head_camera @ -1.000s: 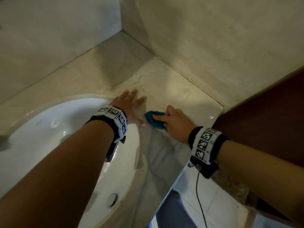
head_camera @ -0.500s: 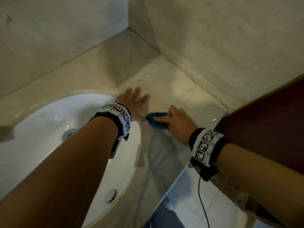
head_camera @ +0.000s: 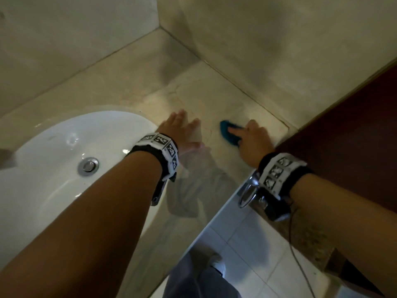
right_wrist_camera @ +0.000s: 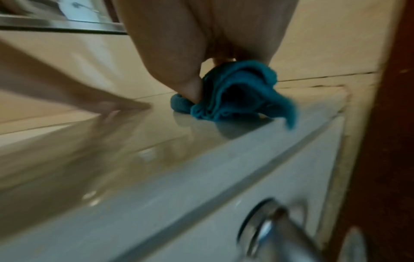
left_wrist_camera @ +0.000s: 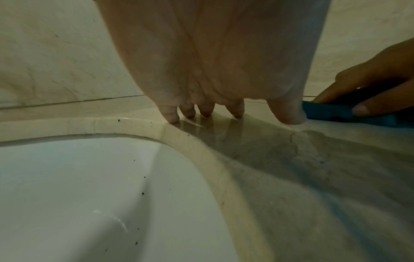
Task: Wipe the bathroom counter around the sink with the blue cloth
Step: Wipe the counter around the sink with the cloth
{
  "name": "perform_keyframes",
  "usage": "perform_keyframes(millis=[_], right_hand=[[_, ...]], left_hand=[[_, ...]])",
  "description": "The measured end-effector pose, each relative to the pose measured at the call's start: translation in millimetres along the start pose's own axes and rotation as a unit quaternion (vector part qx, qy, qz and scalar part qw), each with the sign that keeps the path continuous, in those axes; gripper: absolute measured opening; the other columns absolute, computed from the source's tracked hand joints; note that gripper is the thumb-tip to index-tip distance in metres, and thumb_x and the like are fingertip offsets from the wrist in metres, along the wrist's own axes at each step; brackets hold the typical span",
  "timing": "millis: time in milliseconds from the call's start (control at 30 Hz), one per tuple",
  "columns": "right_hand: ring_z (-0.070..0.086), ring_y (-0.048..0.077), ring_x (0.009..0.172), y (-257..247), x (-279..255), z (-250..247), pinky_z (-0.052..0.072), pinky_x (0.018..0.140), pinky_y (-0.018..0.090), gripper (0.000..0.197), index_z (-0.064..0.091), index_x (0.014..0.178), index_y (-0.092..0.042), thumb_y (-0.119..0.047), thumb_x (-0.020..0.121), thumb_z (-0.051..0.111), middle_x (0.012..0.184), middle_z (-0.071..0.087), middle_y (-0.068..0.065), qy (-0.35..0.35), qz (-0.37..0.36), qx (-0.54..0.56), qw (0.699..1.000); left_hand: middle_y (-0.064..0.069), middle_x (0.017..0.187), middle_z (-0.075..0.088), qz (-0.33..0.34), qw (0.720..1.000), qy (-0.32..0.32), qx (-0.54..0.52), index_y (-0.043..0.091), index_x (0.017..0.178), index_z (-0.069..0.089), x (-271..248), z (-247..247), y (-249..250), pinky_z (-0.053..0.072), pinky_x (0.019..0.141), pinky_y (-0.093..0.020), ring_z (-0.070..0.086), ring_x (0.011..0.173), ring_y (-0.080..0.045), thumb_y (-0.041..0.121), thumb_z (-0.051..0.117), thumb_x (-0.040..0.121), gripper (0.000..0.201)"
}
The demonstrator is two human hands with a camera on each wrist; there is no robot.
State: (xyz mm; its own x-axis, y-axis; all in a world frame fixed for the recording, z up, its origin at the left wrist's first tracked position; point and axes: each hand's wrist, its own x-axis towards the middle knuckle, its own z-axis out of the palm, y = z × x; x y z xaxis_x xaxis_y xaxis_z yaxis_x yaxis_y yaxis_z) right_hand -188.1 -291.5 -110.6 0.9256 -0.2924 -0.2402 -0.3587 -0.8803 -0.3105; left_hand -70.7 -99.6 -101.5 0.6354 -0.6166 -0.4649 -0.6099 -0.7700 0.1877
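Observation:
The blue cloth (head_camera: 228,132) lies bunched on the beige stone counter (head_camera: 214,97), right of the white sink (head_camera: 53,168). My right hand (head_camera: 250,139) holds the cloth (right_wrist_camera: 233,92) against the counter, thumb and fingers curled round it. Beside the sink rim (left_wrist_camera: 192,147), my left hand (head_camera: 182,131) lies flat on the counter, its fingertips (left_wrist_camera: 172,115) spread and pressing the stone. Seen from the left wrist, the cloth (left_wrist_camera: 349,113) sits just right of my left thumb. A wet sheen covers the counter (right_wrist_camera: 134,150) in front of the cloth.
Tiled walls (head_camera: 268,50) meet in a corner behind the counter. A dark brown wooden panel (head_camera: 354,130) stands at the counter's right end. A chrome ring fitting (head_camera: 249,190) hangs below the front edge. White floor tiles (head_camera: 247,244) and my legs show below. The sink drain (head_camera: 88,165) is shut.
My right hand has slid the cloth to the right, away from my left hand, toward the wooden panel. My left hand stays planted by the sink rim.

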Motion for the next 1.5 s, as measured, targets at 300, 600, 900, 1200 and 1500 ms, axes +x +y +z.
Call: perform_keyframes(millis=[300, 600, 900, 1200, 1500], right_hand=[[0.045, 0.033, 0.091, 22, -2, -6, 0.046, 0.089, 0.039, 0.049, 0.05, 0.131, -0.035, -0.006, 0.091, 0.045, 0.11, 0.039, 0.012, 0.031, -0.027, 0.032, 0.999], [0.039, 0.028, 0.093, 11, -45, 9, 0.044, 0.086, 0.034, 0.052, 0.048, 0.133, -0.031, -0.001, 0.09, 0.047, 0.111, 0.038, 0.009, 0.025, -0.029, 0.029, 0.999], [0.047, 0.035, 0.099, 26, -33, -2, 0.04, 0.084, 0.036, 0.051, 0.049, 0.133, -0.031, -0.004, 0.09, 0.045, 0.112, 0.044, 0.015, 0.058, 0.019, 0.001, 0.998], [0.046, 0.029, 0.085, -32, -86, 25, 0.045, 0.075, 0.042, 0.054, 0.051, 0.131, -0.028, 0.002, 0.086, 0.049, 0.099, 0.043, 0.01, -0.009, -0.074, 0.013, 0.997], [0.047, 0.032, 0.092, -22, -52, 14, 0.041, 0.079, 0.034, 0.053, 0.052, 0.132, -0.023, 0.004, 0.087, 0.045, 0.097, 0.039, 0.009, 0.026, -0.042, 0.056, 0.997]], left_hand=[[-0.008, 0.157, -0.021, -0.045, 0.998, -0.033, 0.036, 0.037, 0.148, -0.011, -8, 10, 9, 0.003, 0.119, -0.043, -0.014, 0.145, -0.031, 0.077, 0.044, 0.076, 0.1], [-0.01, 0.158, -0.012, -0.029, 0.999, -0.003, 0.029, 0.038, 0.147, -0.003, -2, 15, 3, 0.013, 0.117, -0.05, -0.005, 0.144, -0.039, 0.076, 0.052, 0.071, 0.101], [-0.011, 0.158, -0.013, -0.013, 0.999, -0.004, 0.033, 0.034, 0.149, -0.003, -6, 10, 5, 0.011, 0.118, -0.047, -0.006, 0.144, -0.038, 0.074, 0.051, 0.075, 0.099], [-0.01, 0.158, -0.013, -0.004, 1.0, -0.007, 0.029, 0.033, 0.149, -0.001, -5, 10, 2, 0.011, 0.117, -0.05, -0.006, 0.144, -0.039, 0.076, 0.048, 0.075, 0.098], [-0.001, 0.159, -0.012, 0.046, 0.997, 0.012, 0.063, 0.039, 0.148, -0.001, -6, 1, -26, 0.007, 0.115, -0.051, -0.008, 0.144, -0.037, 0.065, 0.039, 0.087, 0.077]])
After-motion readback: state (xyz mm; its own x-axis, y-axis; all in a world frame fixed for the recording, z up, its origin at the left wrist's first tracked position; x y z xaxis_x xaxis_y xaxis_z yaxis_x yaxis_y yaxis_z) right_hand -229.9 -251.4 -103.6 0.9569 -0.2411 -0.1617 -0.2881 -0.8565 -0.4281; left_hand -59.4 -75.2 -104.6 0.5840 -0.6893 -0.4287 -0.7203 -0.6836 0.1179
